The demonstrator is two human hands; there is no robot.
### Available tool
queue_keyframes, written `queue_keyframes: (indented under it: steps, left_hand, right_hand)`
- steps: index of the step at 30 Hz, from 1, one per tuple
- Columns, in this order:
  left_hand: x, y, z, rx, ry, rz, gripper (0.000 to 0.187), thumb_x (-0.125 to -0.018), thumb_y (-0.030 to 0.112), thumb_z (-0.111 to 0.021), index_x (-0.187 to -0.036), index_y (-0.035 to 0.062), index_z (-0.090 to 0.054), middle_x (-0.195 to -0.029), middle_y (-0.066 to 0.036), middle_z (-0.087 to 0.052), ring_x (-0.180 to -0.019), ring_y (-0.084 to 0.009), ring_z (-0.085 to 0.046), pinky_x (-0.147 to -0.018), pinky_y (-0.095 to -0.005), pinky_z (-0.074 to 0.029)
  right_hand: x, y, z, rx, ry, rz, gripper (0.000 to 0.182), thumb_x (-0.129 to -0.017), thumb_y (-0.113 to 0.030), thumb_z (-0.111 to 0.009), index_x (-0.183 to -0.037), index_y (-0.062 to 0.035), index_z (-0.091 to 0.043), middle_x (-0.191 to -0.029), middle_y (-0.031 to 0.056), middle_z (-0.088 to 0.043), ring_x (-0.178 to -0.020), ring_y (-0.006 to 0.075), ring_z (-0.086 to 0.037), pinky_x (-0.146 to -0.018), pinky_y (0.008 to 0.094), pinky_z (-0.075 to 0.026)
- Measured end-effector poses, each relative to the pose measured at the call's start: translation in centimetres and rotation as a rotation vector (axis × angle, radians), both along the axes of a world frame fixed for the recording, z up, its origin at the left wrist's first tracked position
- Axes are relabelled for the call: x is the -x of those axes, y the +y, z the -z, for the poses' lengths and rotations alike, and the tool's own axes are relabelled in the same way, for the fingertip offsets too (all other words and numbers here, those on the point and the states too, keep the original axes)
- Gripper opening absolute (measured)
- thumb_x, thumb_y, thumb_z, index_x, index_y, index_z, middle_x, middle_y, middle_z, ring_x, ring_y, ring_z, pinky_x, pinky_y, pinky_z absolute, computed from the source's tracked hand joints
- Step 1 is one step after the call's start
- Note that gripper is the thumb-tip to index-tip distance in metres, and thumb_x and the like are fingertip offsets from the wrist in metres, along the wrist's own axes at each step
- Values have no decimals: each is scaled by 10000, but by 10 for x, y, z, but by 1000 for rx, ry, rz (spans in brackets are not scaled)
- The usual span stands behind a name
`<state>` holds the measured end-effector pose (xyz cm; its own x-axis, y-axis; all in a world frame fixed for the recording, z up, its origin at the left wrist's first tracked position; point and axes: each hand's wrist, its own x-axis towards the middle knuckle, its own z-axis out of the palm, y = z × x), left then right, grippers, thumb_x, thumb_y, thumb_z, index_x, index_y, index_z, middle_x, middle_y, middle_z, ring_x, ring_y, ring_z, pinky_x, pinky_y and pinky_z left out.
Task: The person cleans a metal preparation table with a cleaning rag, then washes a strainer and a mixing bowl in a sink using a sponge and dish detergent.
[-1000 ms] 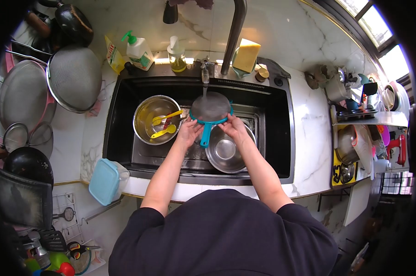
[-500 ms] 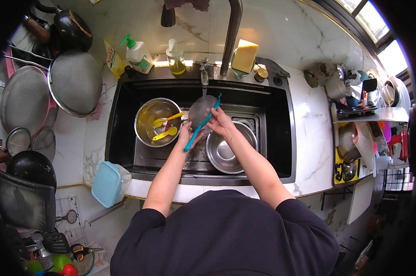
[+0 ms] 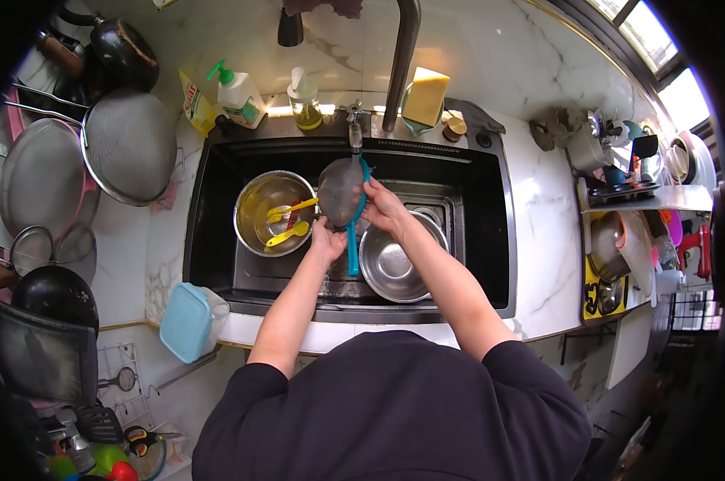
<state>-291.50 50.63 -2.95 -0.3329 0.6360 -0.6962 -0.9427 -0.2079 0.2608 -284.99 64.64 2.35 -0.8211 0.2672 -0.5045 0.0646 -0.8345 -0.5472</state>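
Observation:
A mesh strainer (image 3: 341, 191) with a blue rim and handle is in both my hands over the sink (image 3: 254, 272), below the running tap (image 3: 355, 135). My right hand (image 3: 385, 208) grips its rim on the right side. At its lower edge, near the handle, my left hand (image 3: 328, 243) supports the strainer with its fingers partly hidden. A steel bowl (image 3: 250, 200) on the left holds yellow measuring spoons (image 3: 288, 234) and something red. Another steel bowl (image 3: 388, 268) sits under my right forearm.
Behind the sink stand a white pump bottle (image 3: 240, 100), a clear dispenser (image 3: 305, 104) and a yellow sponge (image 3: 426, 96). A blue-lidded container (image 3: 187, 322) is at the front left corner. Large sieves (image 3: 130, 144) and pans hang at left; a loaded dish rack (image 3: 647, 200) stands at right.
The strainer has turned from nearly edge-on, so its mesh now faces more upward and its handle points down toward me. My hands have shifted slightly around its rim.

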Motion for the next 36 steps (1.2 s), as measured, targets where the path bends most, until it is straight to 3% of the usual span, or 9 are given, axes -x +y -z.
queue_keyframes:
  steps: [10,14,20,22,23,27,31,33,36]
  left_hand:
    - [-6,-3,-7,0,-105,124,615,-872,458,-129,-1200,-25,-323,-1055,-210,-469,-923,-329,-502,-799,-433,-430]
    - [-6,-1,-5,8,-131,35,577,-883,428,-142,-1178,-24,-348,-1047,-211,-478,-933,-328,-500,-822,-440,-426]
    - [2,-2,18,-9,-120,-111,423,-900,308,-239,-1149,-7,-376,-1119,-204,-451,-968,-327,-493,-825,-419,-449]
    - [6,-7,26,-87,-264,-160,415,-904,301,-247,-1113,-33,-381,-1015,-197,-512,-903,-316,-538,-785,-386,-486]
    - [4,-7,22,-89,-197,-170,379,-910,260,-287,-1010,-74,-436,-926,-175,-550,-869,-257,-563,-763,-341,-502]
    - [0,-5,10,-111,-95,-218,215,-888,153,-391,-937,-39,-473,-893,-128,-571,-841,-206,-581,-745,-308,-512]
    - [1,-6,10,-195,-88,-140,223,-882,197,-427,-877,-16,-490,-873,-104,-577,-852,-204,-581,-749,-311,-509]
    - [3,-4,12,-224,-115,-94,211,-865,240,-473,-770,51,-479,-868,-98,-578,-862,-226,-578,-736,-328,-508]
    - [4,-5,11,-207,-109,-45,222,-862,252,-481,-755,58,-470,-864,-94,-579,-861,-228,-578,-726,-334,-503]
  right_hand:
    - [5,-7,5,-7,24,-11,259,-906,-192,-381,-1156,-204,-448,-862,2,-554,-729,143,-516,-647,343,-477]
    - [3,-6,5,6,-66,-13,256,-907,-194,-377,-1149,-204,-459,-861,7,-558,-728,155,-508,-636,342,-457]
    - [20,10,8,120,-61,5,151,-898,-187,-397,-1006,-151,-497,-881,40,-567,-766,187,-530,-671,365,-458]
    - [26,13,3,154,-107,57,99,-890,-155,-409,-910,-99,-489,-858,76,-559,-783,203,-538,-688,364,-464]
    - [30,17,8,154,-107,54,99,-890,-155,-409,-910,-99,-489,-858,76,-559,-783,203,-538,-688,364,-464]
    - [48,32,26,278,-66,229,64,-874,-96,-429,-867,-55,-477,-840,94,-541,-802,220,-542,-726,351,-472]
    - [63,41,33,255,-119,316,40,-840,-24,-470,-877,-30,-483,-852,91,-530,-790,217,-539,-735,353,-484]
    - [69,45,43,226,-126,299,57,-830,-4,-474,-883,-23,-483,-855,96,-527,-789,217,-540,-732,355,-490]
    - [68,43,45,194,-137,322,77,-818,23,-475,-889,-8,-481,-859,108,-522,-790,221,-542,-729,357,-500]
